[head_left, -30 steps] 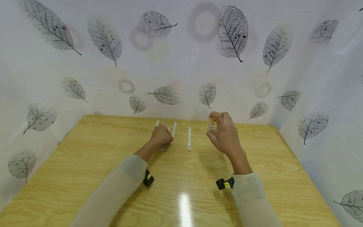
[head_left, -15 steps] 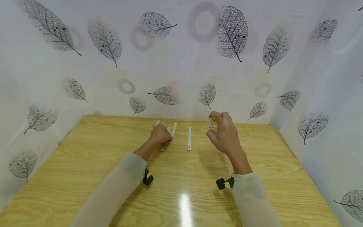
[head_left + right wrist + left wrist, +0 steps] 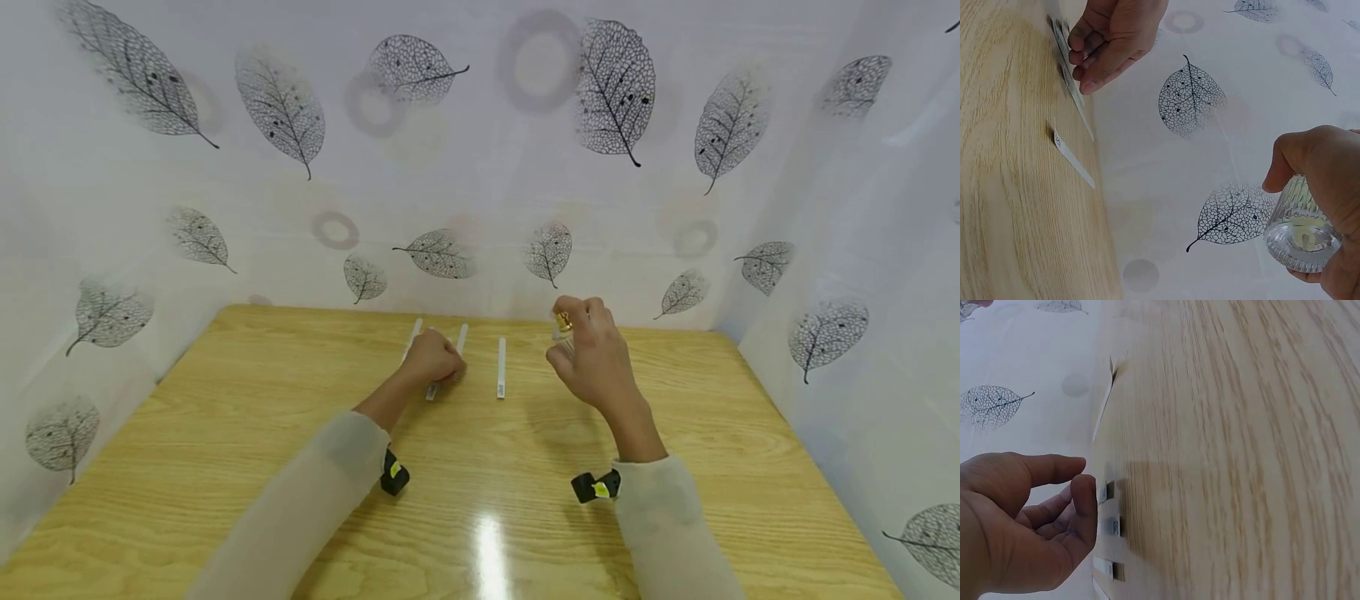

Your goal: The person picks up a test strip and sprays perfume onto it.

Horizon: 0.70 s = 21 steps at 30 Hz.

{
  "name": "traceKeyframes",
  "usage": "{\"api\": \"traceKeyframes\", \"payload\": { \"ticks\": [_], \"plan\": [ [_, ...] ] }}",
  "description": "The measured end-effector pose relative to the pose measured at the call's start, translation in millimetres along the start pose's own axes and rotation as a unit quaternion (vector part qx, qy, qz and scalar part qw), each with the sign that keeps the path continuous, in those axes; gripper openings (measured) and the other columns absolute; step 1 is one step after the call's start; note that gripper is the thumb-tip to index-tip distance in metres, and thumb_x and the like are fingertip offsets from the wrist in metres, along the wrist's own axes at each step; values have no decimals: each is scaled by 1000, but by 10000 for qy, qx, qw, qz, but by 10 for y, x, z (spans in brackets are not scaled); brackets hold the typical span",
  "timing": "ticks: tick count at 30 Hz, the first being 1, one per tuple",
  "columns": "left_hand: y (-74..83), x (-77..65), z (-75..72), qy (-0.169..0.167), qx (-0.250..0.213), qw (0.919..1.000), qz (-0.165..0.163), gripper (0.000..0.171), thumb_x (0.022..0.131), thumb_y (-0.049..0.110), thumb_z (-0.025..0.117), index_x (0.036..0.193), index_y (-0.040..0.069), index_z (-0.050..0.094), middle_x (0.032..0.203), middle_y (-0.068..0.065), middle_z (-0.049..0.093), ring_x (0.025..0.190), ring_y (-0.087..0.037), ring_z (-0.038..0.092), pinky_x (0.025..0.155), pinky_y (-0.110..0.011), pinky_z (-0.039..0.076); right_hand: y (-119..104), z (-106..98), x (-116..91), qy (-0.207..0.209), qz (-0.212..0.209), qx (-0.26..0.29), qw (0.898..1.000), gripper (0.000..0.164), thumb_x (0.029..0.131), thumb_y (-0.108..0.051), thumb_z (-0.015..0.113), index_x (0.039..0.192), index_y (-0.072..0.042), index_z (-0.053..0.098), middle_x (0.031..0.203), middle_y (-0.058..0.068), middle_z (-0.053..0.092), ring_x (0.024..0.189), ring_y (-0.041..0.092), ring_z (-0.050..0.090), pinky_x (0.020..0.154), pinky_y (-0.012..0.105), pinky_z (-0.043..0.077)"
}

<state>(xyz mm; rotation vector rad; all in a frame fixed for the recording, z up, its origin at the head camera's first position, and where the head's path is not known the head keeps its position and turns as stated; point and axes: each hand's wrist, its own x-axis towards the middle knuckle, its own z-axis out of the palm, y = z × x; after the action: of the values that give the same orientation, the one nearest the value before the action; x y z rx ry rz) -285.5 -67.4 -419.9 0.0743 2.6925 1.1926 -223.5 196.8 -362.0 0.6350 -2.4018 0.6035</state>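
My left hand hovers over several narrow white paper strips near the back of the table. Its thumb and forefinger tips come close together, and nothing shows between them in the left wrist view. The other fingers curl loosely. One strip shows left of the hand, another strip rises behind it, and part of the row is covered. A separate strip lies to the right. Held off the table, a clear ribbed glass perfume bottle with a gold top is gripped by my right hand.
The wood-grain table ends at the back against a pale curtain printed with dark leaves, which also rises along both sides. Small labels mark the near ends of some strips. Each wrist carries a black camera.
My left hand has shifted slightly to the right over the strips, covering more of the middle ones. The right hand keeps the bottle in the same place.
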Motion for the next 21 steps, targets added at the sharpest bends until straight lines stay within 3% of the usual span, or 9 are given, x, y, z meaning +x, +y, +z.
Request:
{"api": "traceKeyframes", "payload": {
  "ticks": [9,16,21],
  "plan": [
    [71,-32,118,-135,-74,9998,100,21,85,13,76,68,1,76,57,-3,65,53,-13,55,55,-23,46,-3,-5,-3,23,3,-6,10000,54,83,-4,69,128,-18,44,109,23,52,81,35,49,53,40,37],
    [124,-29,234,-384,-377,9985,-63,28,86,10,75,60,0,70,49,-2,56,44,-12,46,43,-23,35,-6,-10,4,57,-26,-13,10000,56,82,-4,71,128,-18,43,108,23,52,79,34,47,53,40,36],
    [169,-50,303,-457,-379,9982,-53,29,87,12,75,61,0,71,52,-5,62,46,-14,52,44,-23,38,-5,-11,6,71,-28,-10,10000,56,82,-3,71,128,-18,44,108,23,52,78,33,47,54,40,36]
  ]
}}
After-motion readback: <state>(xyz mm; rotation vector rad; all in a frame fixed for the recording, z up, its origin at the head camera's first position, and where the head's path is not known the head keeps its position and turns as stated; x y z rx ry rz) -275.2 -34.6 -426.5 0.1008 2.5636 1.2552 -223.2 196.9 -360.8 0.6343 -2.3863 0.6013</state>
